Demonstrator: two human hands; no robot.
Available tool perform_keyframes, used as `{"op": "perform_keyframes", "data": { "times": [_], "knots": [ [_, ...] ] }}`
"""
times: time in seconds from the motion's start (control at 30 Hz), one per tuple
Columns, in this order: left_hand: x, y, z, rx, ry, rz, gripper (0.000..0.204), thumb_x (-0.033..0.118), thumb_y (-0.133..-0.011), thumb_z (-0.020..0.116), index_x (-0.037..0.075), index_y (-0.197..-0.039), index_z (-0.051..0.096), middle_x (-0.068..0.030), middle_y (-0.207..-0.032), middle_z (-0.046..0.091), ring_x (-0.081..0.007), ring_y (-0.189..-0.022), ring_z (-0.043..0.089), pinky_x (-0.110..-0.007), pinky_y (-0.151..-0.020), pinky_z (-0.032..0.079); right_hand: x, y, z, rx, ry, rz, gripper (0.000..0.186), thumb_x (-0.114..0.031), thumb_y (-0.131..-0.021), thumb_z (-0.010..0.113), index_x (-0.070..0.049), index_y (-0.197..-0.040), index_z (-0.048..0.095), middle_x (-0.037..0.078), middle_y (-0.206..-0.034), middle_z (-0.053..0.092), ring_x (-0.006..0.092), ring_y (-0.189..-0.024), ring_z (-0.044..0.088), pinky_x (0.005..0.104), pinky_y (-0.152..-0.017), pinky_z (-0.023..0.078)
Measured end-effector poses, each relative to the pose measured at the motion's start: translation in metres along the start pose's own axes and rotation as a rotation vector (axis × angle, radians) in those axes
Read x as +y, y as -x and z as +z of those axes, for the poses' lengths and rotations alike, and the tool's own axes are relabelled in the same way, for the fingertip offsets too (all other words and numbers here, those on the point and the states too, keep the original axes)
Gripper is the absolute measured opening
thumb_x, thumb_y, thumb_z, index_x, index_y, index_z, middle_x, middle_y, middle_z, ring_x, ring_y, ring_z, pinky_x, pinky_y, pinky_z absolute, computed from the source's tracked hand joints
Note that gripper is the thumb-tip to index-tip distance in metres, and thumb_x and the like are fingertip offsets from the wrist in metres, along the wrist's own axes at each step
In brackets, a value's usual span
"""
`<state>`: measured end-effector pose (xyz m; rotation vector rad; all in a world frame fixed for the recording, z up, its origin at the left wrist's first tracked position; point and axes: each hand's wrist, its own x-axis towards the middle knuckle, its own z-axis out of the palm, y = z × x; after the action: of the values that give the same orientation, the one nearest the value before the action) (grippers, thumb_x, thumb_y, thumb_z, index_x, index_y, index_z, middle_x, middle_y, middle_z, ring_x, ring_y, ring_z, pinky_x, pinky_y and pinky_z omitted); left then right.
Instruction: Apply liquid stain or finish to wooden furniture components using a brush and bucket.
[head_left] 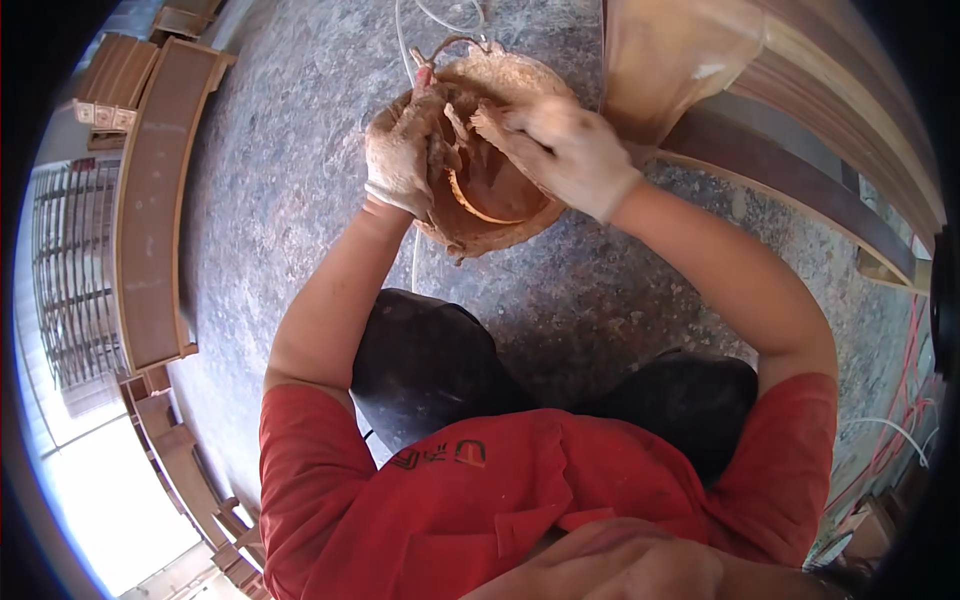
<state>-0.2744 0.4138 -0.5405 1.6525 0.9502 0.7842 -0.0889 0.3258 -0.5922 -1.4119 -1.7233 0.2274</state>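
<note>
A round bucket caked in brown stain stands on the floor ahead of my knees. Brown liquid or residue coats its inside, where a curved lighter edge shows. My left hand, in a whitish glove stained brown, is closed at the bucket's left rim. A red-ended, brown-crusted piece sticks up above its fingers; the rest of it is hidden. Over the bucket's right side is my gloved right hand, partly blurred, its fingers curled round a flat brown-stained piece. Whether that piece is a rag or something stiffer is unclear.
A thin pale hose runs along the speckled floor behind the bucket. Brown wooden furniture stands close on the right. At left is a long wooden panel. Red hoses or cords lie far right.
</note>
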Motion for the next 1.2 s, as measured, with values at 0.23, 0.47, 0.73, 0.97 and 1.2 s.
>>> {"op": "perform_keyframes", "data": {
  "times": [0.23,0.47,0.73,0.97,1.2],
  "knots": [
    [-0.002,0.005,-0.012,-0.018,-0.676,0.768,0.029,0.010,-0.076,0.061,-0.002,-0.102,0.066,-0.0147,-0.107,0.067,-0.0319,-0.097,0.064,-0.035,-0.083,0.051,0.001,-0.056,0.058,-0.651,0.508,0.224,0.034,-0.027,-0.094,0.044,-0.005,-0.116,0.058,0.010,-0.114,0.066,0.0308,-0.100,0.063,0.0369,-0.085,0.051],
    [-0.007,-0.003,-0.020,-0.140,-0.524,0.746,0.031,0.002,-0.081,0.054,-0.002,-0.110,0.064,0.0033,-0.056,0.040,-0.0049,-0.044,0.037,-0.019,-0.047,0.043,0.025,-0.047,0.078,-1.244,0.764,-0.018,0.042,-0.037,-0.093,0.041,-0.002,-0.109,0.058,0.016,-0.121,0.061,0.0339,-0.098,0.063,0.0364,-0.077,0.055],
    [-0.010,-0.012,-0.014,-0.088,-0.659,0.767,0.028,0.014,-0.098,0.045,-0.004,-0.112,0.062,0.0061,-0.051,0.033,-0.0029,-0.042,0.024,-0.016,-0.042,0.036,0.004,0.025,-0.029,-0.252,0.270,0.208,0.026,-0.021,-0.091,0.050,-0.006,-0.110,0.060,0.014,-0.099,0.064,0.0312,-0.077,0.062,0.0400,-0.067,0.050],
    [-0.023,-0.016,-0.007,-0.099,-0.805,0.713,0.045,0.006,-0.075,0.051,-0.002,-0.119,0.058,-0.0118,-0.091,0.065,-0.0216,-0.063,0.055,-0.032,-0.068,0.051,0.055,0.149,-0.055,0.015,-1.121,0.936,0.041,-0.027,-0.085,0.071,-0.007,-0.119,0.061,0.002,-0.101,0.066,0.0100,-0.079,0.062,0.0217,-0.055,0.050],
    [-0.005,-0.026,0.030,0.087,-0.092,-0.064,0.030,0.010,-0.094,0.044,-0.002,-0.117,0.059,0.0030,-0.067,0.047,-0.0025,-0.041,0.022,-0.017,-0.032,0.021,0.097,0.304,-0.119,0.478,-1.747,0.891,0.029,-0.020,-0.092,0.056,-0.007,-0.118,0.060,0.010,-0.108,0.064,0.0229,-0.088,0.063,0.0372,-0.079,0.050]
  ]
}}
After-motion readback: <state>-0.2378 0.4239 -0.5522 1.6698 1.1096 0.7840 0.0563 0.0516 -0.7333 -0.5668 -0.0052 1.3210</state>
